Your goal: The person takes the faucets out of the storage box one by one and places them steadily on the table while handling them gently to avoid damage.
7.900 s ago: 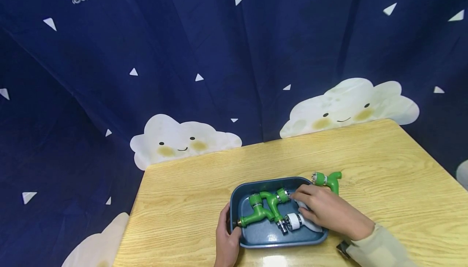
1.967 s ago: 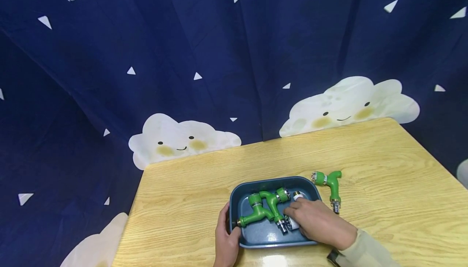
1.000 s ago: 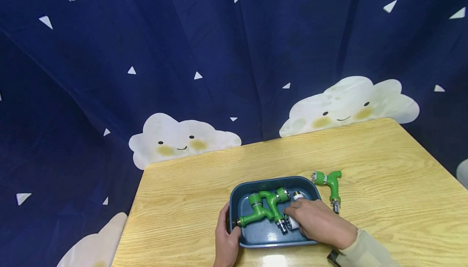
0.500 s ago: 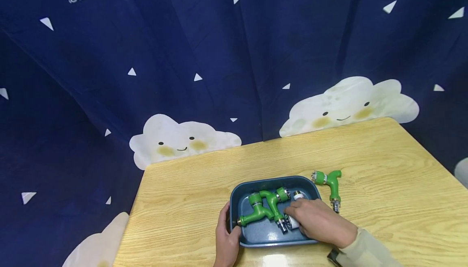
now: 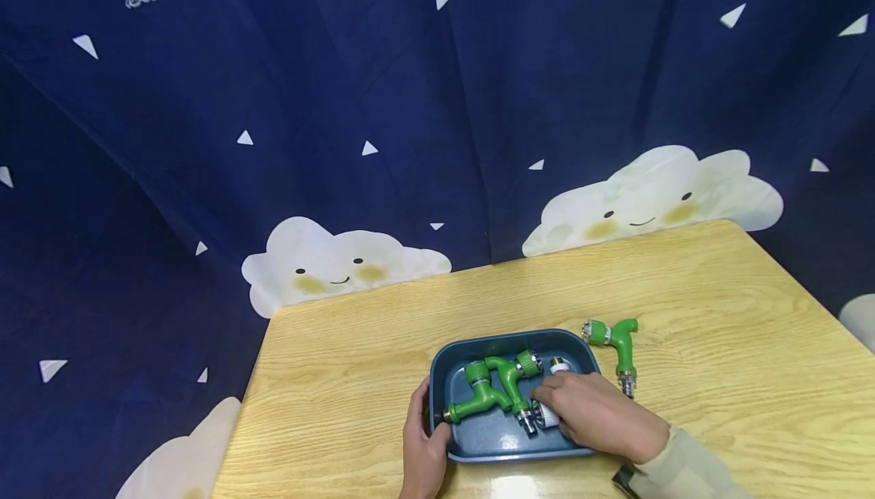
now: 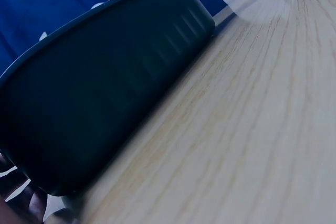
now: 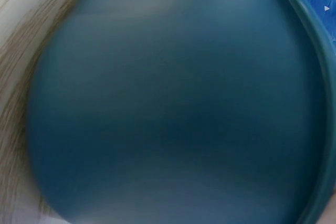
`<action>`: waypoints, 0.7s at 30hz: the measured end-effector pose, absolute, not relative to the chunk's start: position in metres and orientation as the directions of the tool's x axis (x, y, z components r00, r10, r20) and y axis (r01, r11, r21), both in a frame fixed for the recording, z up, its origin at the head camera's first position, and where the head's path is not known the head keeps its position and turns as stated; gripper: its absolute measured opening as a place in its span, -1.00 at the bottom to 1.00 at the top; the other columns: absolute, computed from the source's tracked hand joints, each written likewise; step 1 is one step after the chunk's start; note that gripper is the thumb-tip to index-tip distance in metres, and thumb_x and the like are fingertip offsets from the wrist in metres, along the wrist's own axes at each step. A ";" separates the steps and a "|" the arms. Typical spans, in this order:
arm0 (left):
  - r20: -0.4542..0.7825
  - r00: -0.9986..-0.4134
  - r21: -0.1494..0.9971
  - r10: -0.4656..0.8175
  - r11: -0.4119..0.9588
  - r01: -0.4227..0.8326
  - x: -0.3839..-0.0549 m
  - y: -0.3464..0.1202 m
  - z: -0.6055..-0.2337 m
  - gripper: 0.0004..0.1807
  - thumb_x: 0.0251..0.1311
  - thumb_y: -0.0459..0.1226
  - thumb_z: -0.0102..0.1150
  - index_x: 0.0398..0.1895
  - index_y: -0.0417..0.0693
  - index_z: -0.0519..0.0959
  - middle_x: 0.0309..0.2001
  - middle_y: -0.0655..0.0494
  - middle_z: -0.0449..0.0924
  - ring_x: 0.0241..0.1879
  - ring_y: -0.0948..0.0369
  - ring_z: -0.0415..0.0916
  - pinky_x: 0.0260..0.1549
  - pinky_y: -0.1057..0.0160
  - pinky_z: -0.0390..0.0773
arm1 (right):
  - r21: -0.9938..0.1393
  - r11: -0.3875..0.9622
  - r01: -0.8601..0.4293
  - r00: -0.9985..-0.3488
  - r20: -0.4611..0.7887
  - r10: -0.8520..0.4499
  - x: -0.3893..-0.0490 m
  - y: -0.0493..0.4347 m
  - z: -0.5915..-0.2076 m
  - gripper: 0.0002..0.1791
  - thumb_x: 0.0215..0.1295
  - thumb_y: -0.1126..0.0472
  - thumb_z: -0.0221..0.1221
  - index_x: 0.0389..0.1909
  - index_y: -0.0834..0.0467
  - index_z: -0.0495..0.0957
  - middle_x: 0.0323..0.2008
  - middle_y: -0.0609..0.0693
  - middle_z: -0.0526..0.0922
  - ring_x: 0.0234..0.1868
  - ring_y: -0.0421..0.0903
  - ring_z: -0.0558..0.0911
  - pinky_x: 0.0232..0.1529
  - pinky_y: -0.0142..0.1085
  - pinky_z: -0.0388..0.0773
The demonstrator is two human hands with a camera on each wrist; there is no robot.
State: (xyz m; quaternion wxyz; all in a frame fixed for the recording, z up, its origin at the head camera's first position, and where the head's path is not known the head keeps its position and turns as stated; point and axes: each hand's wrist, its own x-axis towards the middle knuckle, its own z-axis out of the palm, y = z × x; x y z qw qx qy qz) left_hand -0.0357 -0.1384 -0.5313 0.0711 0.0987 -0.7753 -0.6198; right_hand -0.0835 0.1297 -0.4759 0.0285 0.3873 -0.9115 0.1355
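A dark blue plastic tray point(image 5: 509, 450) stands on the wooden table. My left hand point(image 5: 425, 450) grips its left end, thumb over the rim; fingers point(image 6: 21, 195) show at its corner in the left wrist view. Inside the tray lie two green taps, a left one point(image 5: 478, 405) and a middle one point(image 5: 510, 381), side by side and touching. My right hand point(image 5: 595, 412) reaches over the right rim and holds a white tap point(image 5: 547, 415). The tap's ribbed knob and white threaded end show; the palm hides its body.
Another green tap point(image 5: 623, 347) lies on the table point(image 5: 355, 377) just right of the tray. A dark blue curtain point(image 5: 410, 89) with clouds hangs behind the table's far edge. In the right wrist view, the tray's outer wall point(image 7: 173, 103) fills most of the picture.
Since the oldest frame my right hand has moved nearer and left, onto the white tap, uncovering the lower part of the green tap outside. Over the last two seconds both hands have stayed still.
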 end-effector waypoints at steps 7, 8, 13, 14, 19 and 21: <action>-0.002 -0.969 0.974 -0.246 0.218 -0.057 -0.035 -0.138 -0.532 -0.17 -0.08 -0.52 -0.01 0.44 -0.11 0.40 0.38 -0.08 0.51 0.36 0.09 0.41 0.25 0.57 0.32 | -0.225 0.657 -0.719 -0.692 0.159 -0.704 -0.082 0.130 -0.476 -0.58 -0.16 0.46 0.26 -0.24 0.00 0.70 -0.38 -0.19 0.70 -0.31 -0.21 0.65 -0.49 -0.29 0.54; -0.001 -0.969 0.974 -0.247 0.219 -0.057 -0.035 -0.138 -0.532 -0.17 -0.08 -0.52 -0.01 0.44 -0.11 0.40 0.38 -0.08 0.51 0.35 0.10 0.42 0.25 0.57 0.32 | -0.225 0.656 -0.721 -0.691 0.160 -0.705 -0.082 0.130 -0.476 -0.58 -0.16 0.46 0.27 -0.24 0.00 0.70 -0.38 -0.19 0.69 -0.32 -0.21 0.65 -0.49 -0.29 0.54; 0.000 -0.969 0.972 -0.247 0.227 -0.058 -0.035 -0.138 -0.532 -0.18 -0.08 -0.51 -0.01 0.44 -0.11 0.40 0.38 -0.08 0.51 0.35 0.08 0.41 0.24 0.57 0.32 | -0.220 0.656 -0.722 -0.690 0.163 -0.705 -0.082 0.130 -0.476 -0.61 -0.16 0.45 0.28 -0.26 0.01 0.69 -0.39 -0.19 0.69 -0.32 -0.22 0.64 -0.47 -0.29 0.57; -0.001 -0.969 0.972 -0.248 0.228 -0.059 -0.036 -0.138 -0.532 -0.18 -0.08 -0.51 -0.01 0.44 -0.10 0.40 0.38 -0.08 0.51 0.35 0.07 0.41 0.24 0.57 0.32 | -0.221 0.656 -0.722 -0.690 0.162 -0.705 -0.082 0.130 -0.477 -0.61 -0.15 0.45 0.28 -0.26 0.01 0.69 -0.39 -0.20 0.69 -0.32 -0.22 0.64 -0.46 -0.30 0.57; 0.001 -0.968 0.971 -0.252 0.232 -0.060 -0.035 -0.138 -0.532 -0.17 -0.09 -0.51 0.00 0.43 -0.10 0.41 0.37 -0.07 0.52 0.36 0.07 0.41 0.25 0.57 0.31 | -0.225 0.648 -0.727 -0.684 0.163 -0.711 -0.082 0.131 -0.477 -0.65 -0.12 0.43 0.30 -0.28 0.00 0.68 -0.40 -0.21 0.67 -0.33 -0.25 0.62 -0.45 -0.30 0.57; 0.002 -0.968 0.971 -0.253 0.233 -0.058 -0.035 -0.138 -0.532 -0.17 -0.09 -0.51 0.00 0.43 -0.10 0.41 0.37 -0.07 0.52 0.36 0.07 0.40 0.25 0.57 0.30 | -0.225 0.645 -0.730 -0.681 0.165 -0.713 -0.082 0.131 -0.477 -0.65 -0.11 0.43 0.30 -0.28 0.00 0.67 -0.41 -0.21 0.66 -0.33 -0.26 0.62 -0.45 -0.30 0.56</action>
